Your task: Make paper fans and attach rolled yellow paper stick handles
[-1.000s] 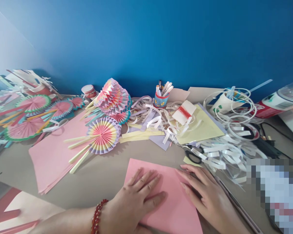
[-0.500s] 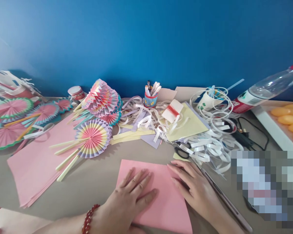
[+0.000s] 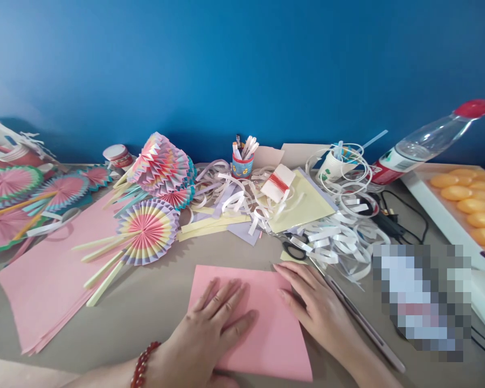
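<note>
A pink sheet of paper point(image 3: 270, 334), seemingly folded over, lies on the grey table in front of me. My left hand point(image 3: 214, 323) rests flat on its left part with the fingers spread; a red bead bracelet circles that wrist. Along the sheet's right edge lies my right hand point(image 3: 315, 302), fingers stretched out and touching the paper near its upper right corner. A utility knife with a long pale handle point(image 3: 364, 320) lies just right of my right hand. Black-handled scissors point(image 3: 295, 249) sit beyond it, partly under curled white strips point(image 3: 339, 240).
Folded paper fans point(image 3: 147, 231) and a pink paper stack point(image 3: 52, 275) lie on the left. A pen cup point(image 3: 242, 164) stands at the back before the blue wall. At right are a paper cup point(image 3: 331, 167), a tilted bottle point(image 3: 424, 140) and a tray of yellow items point(image 3: 424, 207).
The whole scene has shifted slightly left as the view turned. Both hands keep nearly the same places on the pink paper.
</note>
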Available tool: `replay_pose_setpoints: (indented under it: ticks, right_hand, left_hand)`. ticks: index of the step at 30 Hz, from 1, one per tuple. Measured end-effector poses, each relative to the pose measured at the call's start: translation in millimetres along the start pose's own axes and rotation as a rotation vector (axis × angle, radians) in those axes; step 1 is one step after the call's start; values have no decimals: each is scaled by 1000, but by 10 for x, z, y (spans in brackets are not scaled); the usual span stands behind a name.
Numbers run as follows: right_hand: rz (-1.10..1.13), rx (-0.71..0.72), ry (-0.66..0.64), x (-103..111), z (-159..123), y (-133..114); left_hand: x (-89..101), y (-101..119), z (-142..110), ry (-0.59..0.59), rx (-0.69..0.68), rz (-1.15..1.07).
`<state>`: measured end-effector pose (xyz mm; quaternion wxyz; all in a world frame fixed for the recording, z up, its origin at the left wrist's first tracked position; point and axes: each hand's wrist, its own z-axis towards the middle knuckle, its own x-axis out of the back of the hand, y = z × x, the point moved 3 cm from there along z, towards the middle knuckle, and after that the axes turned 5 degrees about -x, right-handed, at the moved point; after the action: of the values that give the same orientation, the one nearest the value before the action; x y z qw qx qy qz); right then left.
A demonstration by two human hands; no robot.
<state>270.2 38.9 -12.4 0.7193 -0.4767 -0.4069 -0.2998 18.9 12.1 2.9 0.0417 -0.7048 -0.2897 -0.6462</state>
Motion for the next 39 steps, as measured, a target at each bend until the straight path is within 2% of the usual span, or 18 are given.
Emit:
replay_pose_setpoints:
  ticks: [12, 24, 29, 33, 36, 39]
  right_hand:
    - [14, -20, 2, -32, -1, 12]
    - [24, -19, 2, -26, 7, -1]
    - [40, 6, -44, 12, 6, 3]
    - [25, 147, -106, 175, 12, -190]
    - [40, 273, -240, 262, -64, -484]
    - [48, 301, -371, 223, -192, -748]
  left_hand:
    - [2, -11, 0, 29, 0, -7]
    - [-58, -6, -5, -37, 7, -36]
    - [-26, -13, -29, -40, -25, -66]
    - [-25, -33, -45, -6, -47, -61]
    - [-60, -33, -42, -12, -54, -47]
    - [-97, -24, -32, -39, -26, -25]
